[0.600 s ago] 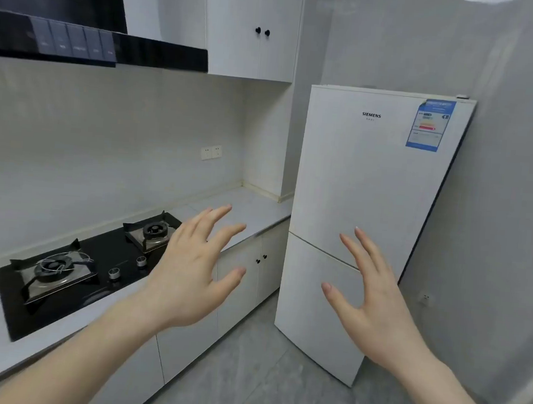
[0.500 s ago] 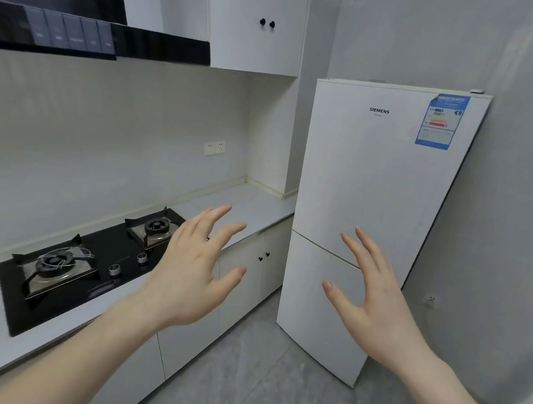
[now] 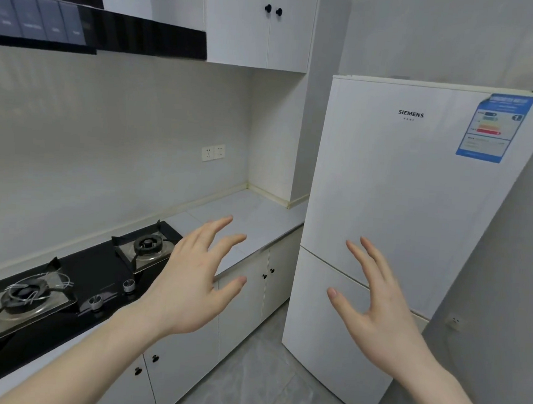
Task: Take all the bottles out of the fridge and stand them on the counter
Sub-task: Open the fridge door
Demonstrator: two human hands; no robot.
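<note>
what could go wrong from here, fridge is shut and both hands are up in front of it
1. The fridge shows no handle on either door, so the right hand may fumble for an edge to pull.
2. The bare stretch of counter sits right against the fridge's side, so depending on the hinge side an open door might block the way to it.
3. The gas hob takes up much of the counter near the left hand; bottles stood on its grates could tip.

We read "SIEMENS" in dark letters on the upper door of the white fridge [image 3: 388, 179]. On the blue energy label [image 3: 494, 127] at that door's top right corner we make out only a "1"; the rest is blurred.
</note>
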